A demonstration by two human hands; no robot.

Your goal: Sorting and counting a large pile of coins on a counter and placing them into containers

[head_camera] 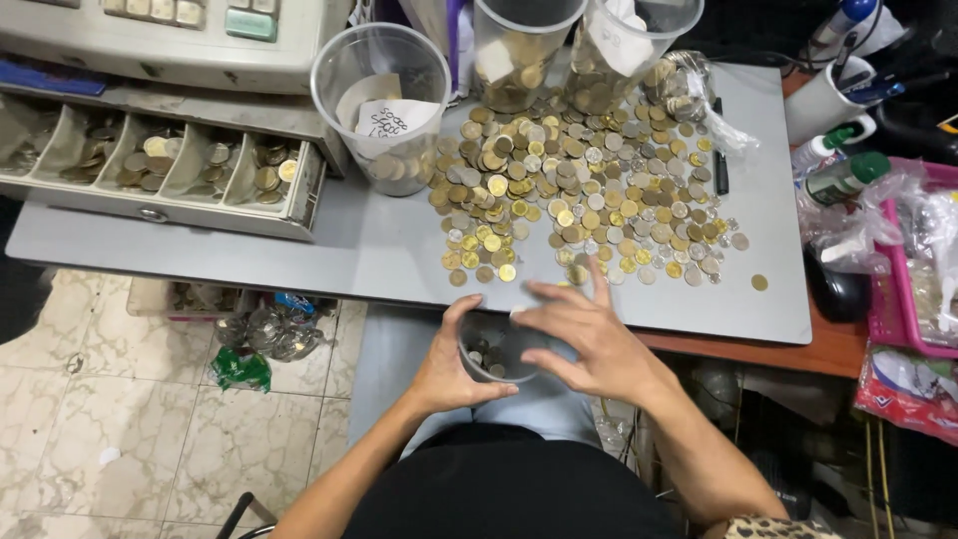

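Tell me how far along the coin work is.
Done: three clear cups at the board's far edge hold coins, and the open drawer has coins in its bins. In hand: the left hand holds a small cup with a few coins; the right hand hovers over it. Left: a large coin pile on the grey board.

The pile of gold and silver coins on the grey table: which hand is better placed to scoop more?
Probably the right hand: it is open and free, fingertips at the edge of the coin pile. The left hand is wrapped around the small clear plastic cup below the table's edge.
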